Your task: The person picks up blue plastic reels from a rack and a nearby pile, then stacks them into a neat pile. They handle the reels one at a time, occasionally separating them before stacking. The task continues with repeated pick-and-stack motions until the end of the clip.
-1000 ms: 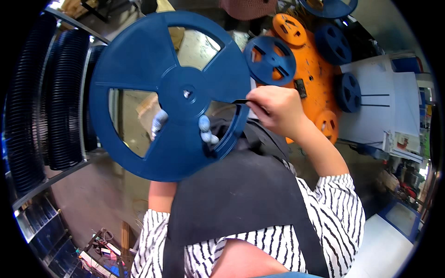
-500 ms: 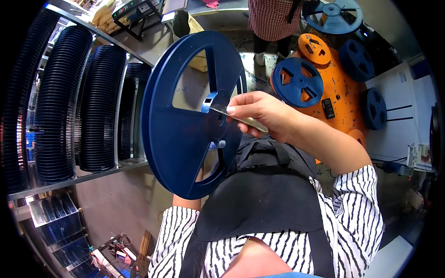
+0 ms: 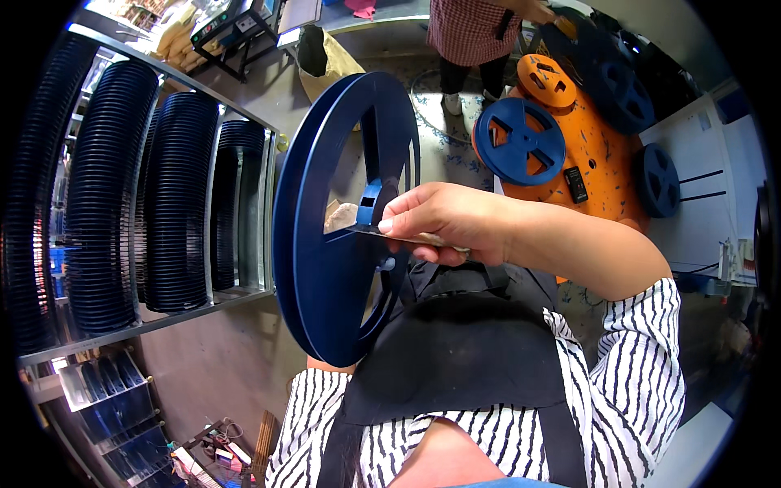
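A big dark-blue plastic reel [image 3: 325,268] with two flanges and cut-out windows stands tilted on edge before my chest. My left forearm [image 3: 329,364] runs up behind it, supporting the reel; the flange hides the left hand's fingers. Closed in a pinch, my right hand [image 3: 451,221] grips a thin knife [image 3: 415,238] with a narrow metal blade. The blade's tip points left into the reel's window, against the lower edge of the blue hub [image 3: 368,203]. A small pale round spot shows through the lower slot; I cannot tell what it is.
On the left, a metal rack [image 3: 163,327] holds rows of dark discs. An orange table [image 3: 598,175] at right carries blue reels [image 3: 519,141], an orange reel [image 3: 547,80] and a small black device [image 3: 575,185]. A person in a checked top [image 3: 472,32] stands beyond, near an open sack [image 3: 329,69].
The reel has shifted slightly right and lower and turned more edge-on. My right hand and the knife have moved down and left, the blade now at the hub's lower edge.
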A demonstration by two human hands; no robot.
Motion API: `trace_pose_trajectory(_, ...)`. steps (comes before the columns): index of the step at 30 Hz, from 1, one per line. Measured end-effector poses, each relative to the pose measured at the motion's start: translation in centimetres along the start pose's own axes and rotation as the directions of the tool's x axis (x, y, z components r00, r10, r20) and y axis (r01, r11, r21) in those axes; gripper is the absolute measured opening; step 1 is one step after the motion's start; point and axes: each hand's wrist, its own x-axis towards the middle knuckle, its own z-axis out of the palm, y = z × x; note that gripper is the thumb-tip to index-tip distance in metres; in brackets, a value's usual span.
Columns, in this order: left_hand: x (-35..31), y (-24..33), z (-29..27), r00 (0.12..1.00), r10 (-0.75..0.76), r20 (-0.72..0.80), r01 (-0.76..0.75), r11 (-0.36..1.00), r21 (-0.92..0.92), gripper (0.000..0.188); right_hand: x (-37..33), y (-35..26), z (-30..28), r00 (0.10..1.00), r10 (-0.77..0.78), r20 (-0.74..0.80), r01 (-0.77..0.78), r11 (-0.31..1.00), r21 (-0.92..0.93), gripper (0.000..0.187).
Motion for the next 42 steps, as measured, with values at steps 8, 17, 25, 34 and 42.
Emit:
trace_pose_trajectory(8,-0.2,0.2,0.3,1.000,0.018,-0.019,-0.018,1.000,0.020,0.085,-1.1,-1.1,0.8,0.993,-0.099,-0.064,0.102,0.994,0.040,0.020)
trace_pose_trajectory(17,2.2,2.8,0.7,0.940,0.311,-0.139,-0.114,0.673,0.730,0.094,-0.8,6.0,-5.0,0.800,-0.401,-0.446,0.582,0.701,0.413,0.019)
trace_pose_trajectory(25,2.1,5.9,2.1,0.930,0.367,-0.022,0.322,-0.782,0.534,0.093,-0.9,14.1,-9.2,0.564,-0.242,-0.789,0.768,0.505,0.394,0.016)
trace_pose_trajectory(34,1.2,4.9,1.3,0.921,0.335,-0.197,0.388,-0.775,0.499,0.098,0.4,13.8,-7.4,0.489,-0.328,-0.808,0.776,0.586,0.232,0.012)
trace_pose_trajectory(42,0.2,3.8,-1.8,0.913,0.377,-0.156,0.351,-0.535,0.769,0.098,2.8,14.1,-4.8,0.508,-0.353,-0.786,0.694,0.708,0.130,0.036)
